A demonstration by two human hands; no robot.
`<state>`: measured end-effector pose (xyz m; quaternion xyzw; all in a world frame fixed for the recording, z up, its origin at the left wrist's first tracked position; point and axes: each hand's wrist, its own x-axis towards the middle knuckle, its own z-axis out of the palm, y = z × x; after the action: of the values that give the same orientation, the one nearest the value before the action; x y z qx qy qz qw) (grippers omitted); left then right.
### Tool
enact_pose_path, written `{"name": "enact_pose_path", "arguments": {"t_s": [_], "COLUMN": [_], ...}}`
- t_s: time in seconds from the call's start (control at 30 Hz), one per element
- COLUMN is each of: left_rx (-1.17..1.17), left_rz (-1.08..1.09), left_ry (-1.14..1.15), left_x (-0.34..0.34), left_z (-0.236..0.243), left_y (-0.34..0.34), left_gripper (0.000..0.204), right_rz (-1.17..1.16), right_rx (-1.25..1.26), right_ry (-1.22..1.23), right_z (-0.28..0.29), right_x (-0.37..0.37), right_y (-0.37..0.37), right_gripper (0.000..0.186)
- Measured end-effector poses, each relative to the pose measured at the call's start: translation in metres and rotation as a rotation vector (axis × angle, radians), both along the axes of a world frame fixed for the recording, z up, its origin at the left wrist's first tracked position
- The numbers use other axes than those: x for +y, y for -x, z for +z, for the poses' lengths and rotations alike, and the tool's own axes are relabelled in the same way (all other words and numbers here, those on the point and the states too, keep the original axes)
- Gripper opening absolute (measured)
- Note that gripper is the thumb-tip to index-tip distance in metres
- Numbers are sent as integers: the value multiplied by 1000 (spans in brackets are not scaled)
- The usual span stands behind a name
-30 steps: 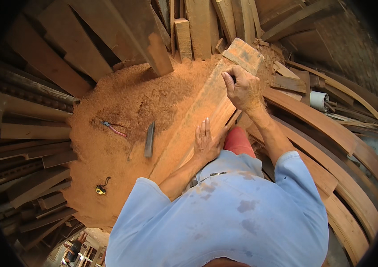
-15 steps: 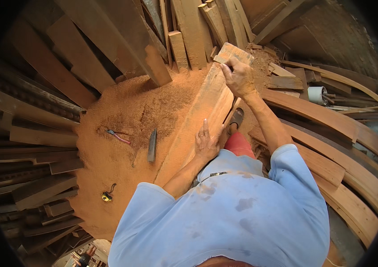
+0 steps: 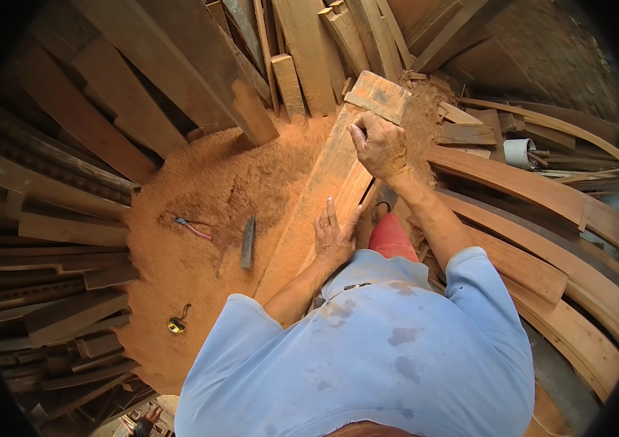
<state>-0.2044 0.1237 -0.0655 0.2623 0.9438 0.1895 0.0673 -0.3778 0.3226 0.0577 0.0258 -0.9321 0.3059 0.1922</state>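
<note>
I am looking down on a long plank that is running from the lower middle of the frame up toward the upper right, lying tilted over a bed of orange sawdust. Open room is lying mostly to the left of the plank, across the sawdust; stacked boards are crowding the left rim, more planks are leaning in along the top, and curved timbers are hemming in the right side.

My right hand is reaching far forward near the plank's upper end, clenched into a fist just below a short block sitting across that end; I cannot tell what the fist is gripping. My left hand is lying flat and released on the plank's lower part, fingers stretched up along the grain, arm bent close to my body.

On the sawdust, well apart from the plank, red-handled pliers are lying at centre left, a dark flat tool is lying just beside the plank's left edge, and a small yellow-and-black tape measure is sitting at lower left. A white roll is resting among the timbers at upper right.
</note>
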Motion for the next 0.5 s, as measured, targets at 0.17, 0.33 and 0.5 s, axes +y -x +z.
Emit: {"name": "enact_pose_path", "arguments": {"t_s": [0.17,0.33,0.5], "left_rx": [-44,-81,-84], "left_rz": [8,-8,24], "left_ry": [35,42,29], "left_x": [4,5,5], "left_z": [3,2,-2], "left_y": [2,6,1], "left_gripper": [82,79,79], "right_rz": [-3,17,-12], "right_rx": [-34,-42,-149], "right_ry": [-47,-63,8], "right_z": [-4,-15,-16], "right_x": [-12,-13,-6], "right_y": [15,33,52], "right_gripper": [20,22,26]}}
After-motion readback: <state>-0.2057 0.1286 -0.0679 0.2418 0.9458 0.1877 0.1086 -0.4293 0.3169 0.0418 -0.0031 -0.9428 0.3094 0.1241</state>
